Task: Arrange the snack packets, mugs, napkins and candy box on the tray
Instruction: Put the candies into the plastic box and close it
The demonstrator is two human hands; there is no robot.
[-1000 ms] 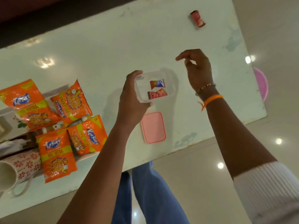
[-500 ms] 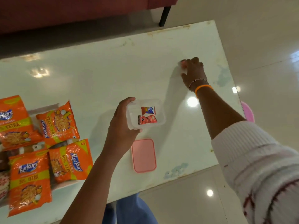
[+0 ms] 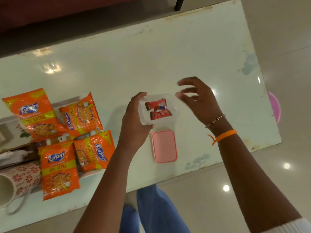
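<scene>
the left hand [image 3: 134, 121] has its grip clamped on the clear plastic candy box [image 3: 158, 110], held lidless above the bench [image 3: 134, 64]; red foil-wrapped candies [image 3: 157, 109] lie inside. the right hand [image 3: 200, 101] hovers just right of the box, fingers spread apart and blurred, holding nothing i can see. the flat pink lid [image 3: 164, 146] rests just near of the box. at far left, four glossy orange kurkure packets [image 3: 58, 169] already crowd the white tray [image 3: 10, 121], with a floral ceramic mug [image 3: 20, 179] and crumpled napkins [image 3: 11, 157]. seemingly left: lidding the box and adding it to the tray.
</scene>
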